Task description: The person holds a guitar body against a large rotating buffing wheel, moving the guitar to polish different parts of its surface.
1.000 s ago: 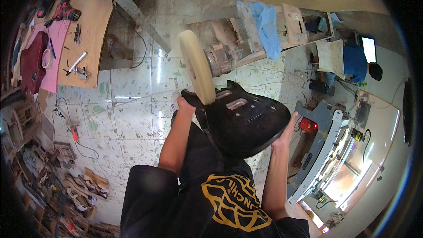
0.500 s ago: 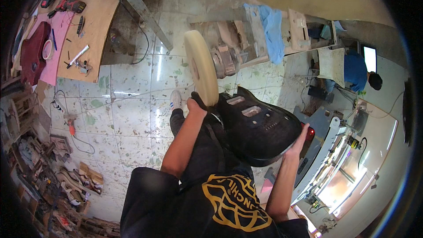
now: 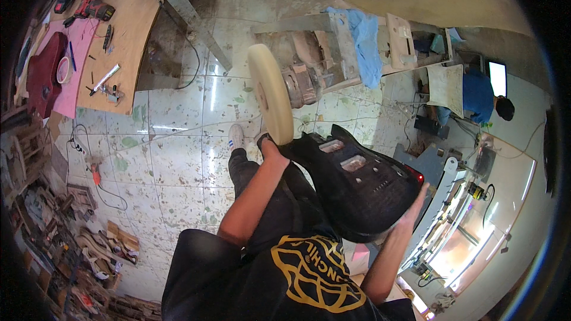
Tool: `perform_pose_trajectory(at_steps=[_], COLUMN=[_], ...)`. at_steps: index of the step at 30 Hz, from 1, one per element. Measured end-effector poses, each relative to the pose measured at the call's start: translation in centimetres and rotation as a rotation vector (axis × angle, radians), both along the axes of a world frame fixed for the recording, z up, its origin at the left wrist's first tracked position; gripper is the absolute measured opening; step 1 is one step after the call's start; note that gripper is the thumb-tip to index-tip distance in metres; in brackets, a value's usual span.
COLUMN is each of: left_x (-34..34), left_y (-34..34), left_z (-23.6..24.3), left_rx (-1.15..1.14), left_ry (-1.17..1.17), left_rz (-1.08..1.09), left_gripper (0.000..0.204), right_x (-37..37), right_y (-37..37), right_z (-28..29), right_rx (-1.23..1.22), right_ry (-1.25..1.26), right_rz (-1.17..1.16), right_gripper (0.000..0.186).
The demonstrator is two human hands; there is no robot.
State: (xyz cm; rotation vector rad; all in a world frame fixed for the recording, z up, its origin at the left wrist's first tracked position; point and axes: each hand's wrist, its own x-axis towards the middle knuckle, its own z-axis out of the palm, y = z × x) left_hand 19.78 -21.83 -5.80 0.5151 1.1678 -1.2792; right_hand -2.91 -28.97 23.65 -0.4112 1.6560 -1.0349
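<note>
A black electric guitar body [image 3: 357, 190], with two rectangular cavities and several holes, is tilted in front of me. My left hand [image 3: 272, 153] grips its upper left end just under the pale round buffing wheel [image 3: 267, 92]; whether the body touches the wheel I cannot tell, and my fingers are partly hidden. My right hand [image 3: 416, 202] holds the body by its right edge. The wheel is mounted on a dusty motor [image 3: 303, 83].
A wooden bench [image 3: 128, 53] holds a drill [image 3: 98, 6] and red guitar body [image 3: 50, 71]. A blue cloth [image 3: 366, 47] lies on the machine frame. A seated person in blue [image 3: 479, 95] faces a screen. Cables cross the floor, wood pieces pile lower left, and a grey machine stands right.
The guitar body has shifted right and toward me, turning slightly, with both hands moving along with it. My left hand's end stays near the wheel's lower edge.
</note>
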Motion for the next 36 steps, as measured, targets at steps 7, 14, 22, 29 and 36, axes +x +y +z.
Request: perform_pose_trajectory(at_steps=[7, 14, 22, 29, 36], left_x=[2.3, 1.7, -1.9, -1.5, 1.5], left_y=[1.7, 1.9, 1.2, 0.5, 1.7], left_z=[-7.6, -6.9, -1.9, 1.3, -3.4], left_rx=[0.034, 0.055, -0.097, -0.137, -0.155], left_ry=[-0.125, -0.174, -0.036, 0.035, -0.086], left_rz=[-0.005, -0.006, 0.044, 0.036, 0.062], left_gripper=[0.039, 0.034, 0.034, 0.035, 0.045], right_x=[2.3, 1.6, -3.1, -2.0, 0.5], right_y=[-0.8, -0.5, 0.3, 1.0, -0.2], right_z=[-5.3, -4.2, 0.8, 2.4, -2.6], right_rx=[0.089, 0.087, -0.010, -0.016, 0.053], right_ry=[-0.141, -0.137, -0.113, -0.135, -0.057], right_rz=[-0.029, -0.014, 0.038, 0.013, -0.030], right_gripper=[0.056, 0.058, 0.064, 0.064, 0.065])
